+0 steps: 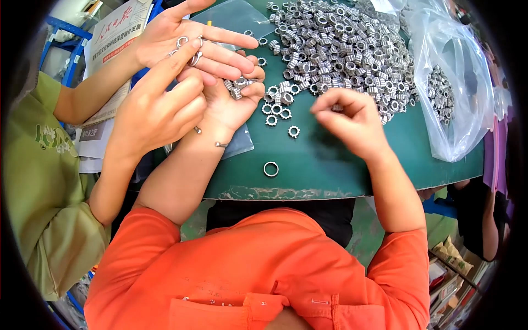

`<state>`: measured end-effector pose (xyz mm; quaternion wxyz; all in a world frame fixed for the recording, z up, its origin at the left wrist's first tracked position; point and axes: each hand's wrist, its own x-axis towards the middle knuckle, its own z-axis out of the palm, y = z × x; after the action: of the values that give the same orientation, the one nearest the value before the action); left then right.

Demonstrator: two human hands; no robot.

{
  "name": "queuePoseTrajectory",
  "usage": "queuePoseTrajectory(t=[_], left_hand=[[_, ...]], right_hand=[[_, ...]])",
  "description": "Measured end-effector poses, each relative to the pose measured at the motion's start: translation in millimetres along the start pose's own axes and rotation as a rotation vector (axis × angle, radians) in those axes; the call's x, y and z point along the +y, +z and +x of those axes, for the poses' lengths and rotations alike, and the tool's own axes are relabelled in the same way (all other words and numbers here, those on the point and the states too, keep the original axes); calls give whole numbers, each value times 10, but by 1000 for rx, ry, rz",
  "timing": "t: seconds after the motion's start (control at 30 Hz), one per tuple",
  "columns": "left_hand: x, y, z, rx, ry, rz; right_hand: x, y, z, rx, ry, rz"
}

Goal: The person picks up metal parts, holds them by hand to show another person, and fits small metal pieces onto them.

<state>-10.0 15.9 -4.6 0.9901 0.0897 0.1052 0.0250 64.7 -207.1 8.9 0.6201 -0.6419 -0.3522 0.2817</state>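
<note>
My left hand is palm up with its fingers curled around several small toothed metal rings. A bracelet circles that wrist. My right hand is closed over the table, thumb and fingers bent together beside the large pile of toothed metal rings. A bit of grey metal shows by its fingers, but whether it is held cannot be made out. Between my hands lie several loose rings and a single toothed ring. Closer to me rests a larger, thinner ring.
On the left, a co-worker's open hand holds several thin rings while their other hand points at them, partly covering my left hand. A clear plastic bag with rings stands right on the green table. A newspaper lies left.
</note>
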Motion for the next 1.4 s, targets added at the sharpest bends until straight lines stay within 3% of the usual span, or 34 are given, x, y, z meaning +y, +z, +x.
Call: queuePoseTrajectory(t=[0.03, 0.07, 0.13, 0.5, 0.57, 0.6, 0.67, 1.0, 1.17, 1.2, 1.27, 1.3, 1.33, 1.4], left_hand=[[2, -4, 8, -5, -11, 4], [2, -6, 14, -10, -23, 9], [1, 25, 12, -16, -17, 33], [-24, 39, 8, 25, 8, 38], [6, 28, 18, -1, -28, 74], [16, 5, 18, -4, -27, 75], [9, -41, 12, -137, -36, 35], [-15, -7, -7, -65, -18, 4], [-6, -55, 6, -20, -42, -80], [1, -59, 4, -25, -33, -78], [-17, -40, -1, 17, -16, -55], [-26, -28, -10, 23, -18, -57], [-32, -31, -12, 9, -17, -52], [-38, -20, -15, 18, -13, -61]], right_hand=[[-113, 121, -10, 31, 8, -283], [-36, 140, 24, -51, -298, -591], [-23, 262, -36, -65, -269, -711], [-101, 167, -87, -265, -283, -704], [-105, 186, -56, -173, 151, -29], [-202, 122, -38, -188, 377, 109], [-182, 98, -26, -174, 442, 337], [-97, 28, -8, -241, 434, 470], [-124, -7, 9, -205, 316, 696], [-145, -19, 34, -177, 293, 622], [-250, 18, 121, -73, 375, 89], [-238, 110, 173, -22, 181, -199], [-282, 170, 215, -38, 123, -396], [-174, 262, 311, -23, -177, -667]])
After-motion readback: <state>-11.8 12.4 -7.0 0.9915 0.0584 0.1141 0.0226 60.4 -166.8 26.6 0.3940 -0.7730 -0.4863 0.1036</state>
